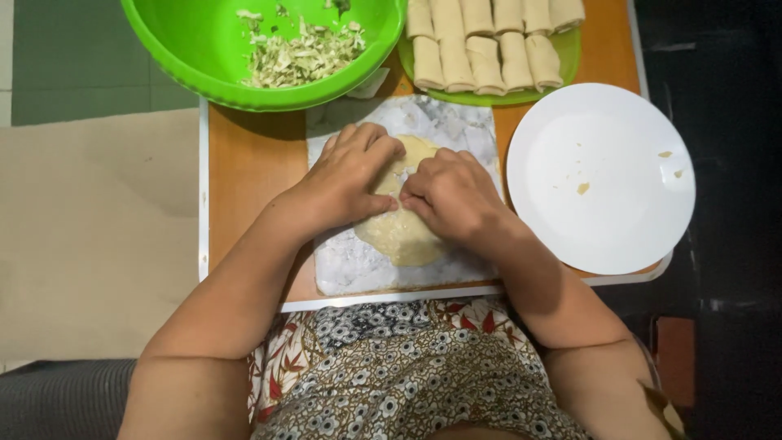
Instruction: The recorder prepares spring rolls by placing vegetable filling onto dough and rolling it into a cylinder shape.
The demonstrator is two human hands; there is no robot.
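Note:
A thin pale round wrapper [405,236] lies on a marble-patterned board [350,265]. My left hand [349,173] and my right hand [450,193] both press down on the wrapper's upper half, fingers curled over it, fingertips meeting at the middle. What lies under the fingers is hidden. The wrapper's near edge lies flat and uncovered.
A green bowl [191,53] with chopped pale filling [305,55] stands at the back left. A green plate [562,61] holds several rolled wrappers [489,41]. A white plate [603,175] with crumbs sits at the right. All rest on a small orange table [248,163].

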